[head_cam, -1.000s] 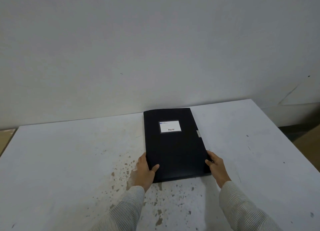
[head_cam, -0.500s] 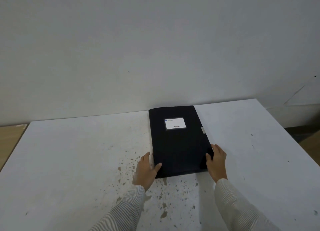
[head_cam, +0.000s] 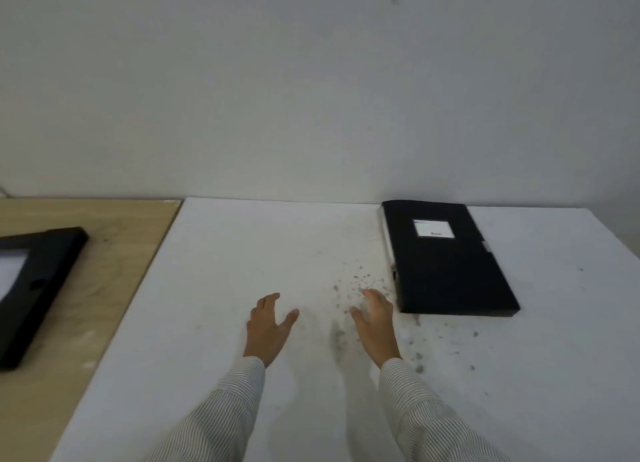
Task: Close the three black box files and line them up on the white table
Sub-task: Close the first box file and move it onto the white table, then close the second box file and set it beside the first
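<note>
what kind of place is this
Probably a plain office or storage room. A closed black box file lies on a stained white table, a wooden desk alongside holds an open box file, and the wall is bare.

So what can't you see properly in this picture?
- Open black box file on the wooden table, head view: the left frame edge cuts it off, so what it holds can't be told.
- Third box file: out of frame.
- Label on the closed box file: print too small and blurred to read.
- Left hand and right hand: motion-blurred; whether they touch the white table is unclear.
</note>
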